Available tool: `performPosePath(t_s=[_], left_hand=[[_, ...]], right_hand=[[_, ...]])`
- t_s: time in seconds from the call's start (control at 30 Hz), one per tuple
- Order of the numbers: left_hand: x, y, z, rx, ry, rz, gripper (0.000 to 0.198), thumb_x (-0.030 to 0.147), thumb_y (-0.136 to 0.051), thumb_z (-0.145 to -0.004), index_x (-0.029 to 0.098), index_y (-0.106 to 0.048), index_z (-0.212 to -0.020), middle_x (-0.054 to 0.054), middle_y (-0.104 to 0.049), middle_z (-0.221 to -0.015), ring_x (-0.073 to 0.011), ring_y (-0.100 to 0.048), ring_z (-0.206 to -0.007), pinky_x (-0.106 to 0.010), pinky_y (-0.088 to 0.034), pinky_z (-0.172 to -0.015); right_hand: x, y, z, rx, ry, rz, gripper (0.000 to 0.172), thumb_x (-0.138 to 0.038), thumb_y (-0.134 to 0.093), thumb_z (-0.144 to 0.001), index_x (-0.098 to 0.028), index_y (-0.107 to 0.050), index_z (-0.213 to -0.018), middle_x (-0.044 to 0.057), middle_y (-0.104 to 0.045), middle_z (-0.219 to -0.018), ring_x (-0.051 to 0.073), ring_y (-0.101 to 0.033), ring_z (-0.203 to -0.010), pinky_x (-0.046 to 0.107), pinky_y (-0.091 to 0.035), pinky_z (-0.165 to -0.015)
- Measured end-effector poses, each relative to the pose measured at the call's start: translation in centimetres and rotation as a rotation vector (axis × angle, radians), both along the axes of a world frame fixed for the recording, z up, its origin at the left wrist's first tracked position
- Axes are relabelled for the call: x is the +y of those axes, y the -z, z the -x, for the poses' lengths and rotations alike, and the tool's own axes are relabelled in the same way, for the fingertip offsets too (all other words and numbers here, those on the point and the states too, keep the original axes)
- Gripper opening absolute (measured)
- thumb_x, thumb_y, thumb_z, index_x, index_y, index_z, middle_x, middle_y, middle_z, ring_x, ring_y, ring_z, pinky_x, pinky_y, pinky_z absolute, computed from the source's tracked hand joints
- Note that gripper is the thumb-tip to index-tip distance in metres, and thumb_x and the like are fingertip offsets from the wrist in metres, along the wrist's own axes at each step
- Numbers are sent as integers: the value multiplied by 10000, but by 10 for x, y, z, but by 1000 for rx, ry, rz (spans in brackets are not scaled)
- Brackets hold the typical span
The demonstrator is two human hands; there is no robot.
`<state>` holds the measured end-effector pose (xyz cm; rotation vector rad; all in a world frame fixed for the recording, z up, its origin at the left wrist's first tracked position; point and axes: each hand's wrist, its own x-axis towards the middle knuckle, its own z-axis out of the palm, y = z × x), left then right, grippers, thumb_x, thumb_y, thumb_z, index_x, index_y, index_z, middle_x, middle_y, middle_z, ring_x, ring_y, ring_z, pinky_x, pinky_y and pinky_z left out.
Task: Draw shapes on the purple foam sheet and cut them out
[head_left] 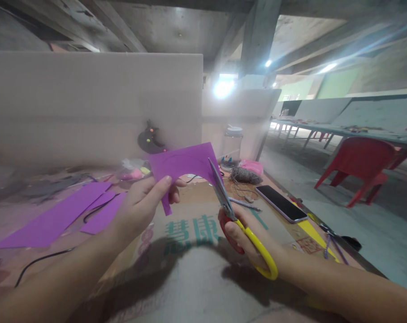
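Observation:
A piece of purple paper point(190, 157) with a curved cut-out along its lower side is pinched between the thumb and fingers of my left hand point(153, 197). A faint curved line shows on its face. My right hand point(244, 237) grips scissors point(260, 251) with yellow and red handles, blades pointing up and away. The blades lie at the paper's right end; whether they are closed on it I cannot tell. Below both hands lies a cardboard sheet point(190, 269) with green printed characters. More purple paper pieces point(62, 215) rest to the left.
A phone point(280, 203) and a pen point(245, 204) lie on the right, with grey yarn point(245, 175) and a lidded clear jar point(232, 146) behind. White panels point(96, 107) stand at the back; a dark crescent-shaped piece point(151, 139) is on one. A red chair point(361, 161) stands beyond the table.

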<state>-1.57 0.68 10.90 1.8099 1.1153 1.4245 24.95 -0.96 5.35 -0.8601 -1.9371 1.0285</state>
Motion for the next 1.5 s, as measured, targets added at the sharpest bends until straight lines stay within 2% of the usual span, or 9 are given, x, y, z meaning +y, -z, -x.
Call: performPosePath(t_s=[0.23, 0.5, 0.63, 0.87, 1.13, 1.5], left_hand=[[1, -1, 1, -8, 9, -14, 410, 508, -563, -982, 165, -783, -940, -39, -693, -706, -190, -666, -704, -272, -543, -603], [4, 0, 3, -1, -12, -7, 428, 526, -554, -999, 168, -785, -953, -37, -703, -723, -176, -659, -720, -273, -533, -664], [5, -1, 3, -2, -3, -20, 418, 518, -554, -1000, 177, -788, -939, -37, -706, -716, -172, -656, -709, -274, -524, -666], [4, 0, 4, 2, -1, -17, 401, 496, -550, -1003, 173, -784, -955, -39, -709, -731, -181, -664, -724, -283, -525, -671], [7, 0, 5, 8, -22, -12, 427, 523, -549, -991, 166, -759, -886, -40, -701, -718, -183, -654, -704, -289, -515, -657], [5, -7, 5, -35, -60, 3, 428, 554, -593, -938, 163, -738, -843, -51, -706, -706, -188, -653, -670, -294, -520, -621]], right_hand=[[1, 2, 0, 22, -10, 51, 437, -662, -499, -994, -229, -477, -937, -57, -416, -665, 110, -341, -553, 264, -259, -508], [0, -1, 0, -10, -3, 30, 404, -625, -513, -997, -223, -490, -966, -50, -432, -678, 118, -354, -571, 270, -284, -530], [1, 0, -1, -7, 5, 22, 440, -660, -508, -989, -222, -492, -958, -47, -434, -689, 120, -370, -582, 273, -286, -542], [2, 6, 0, 17, -13, 36, 478, -703, -492, -982, -226, -479, -955, -67, -416, -652, 103, -315, -527, 269, -260, -513], [-1, 3, 1, 14, 23, 7, 476, -706, -514, -966, -232, -509, -930, -38, -438, -675, 125, -373, -574, 270, -276, -520], [-2, 0, 1, -38, 56, -8, 372, -600, -566, -968, -229, -540, -953, -21, -461, -705, 137, -401, -600, 270, -302, -529]])
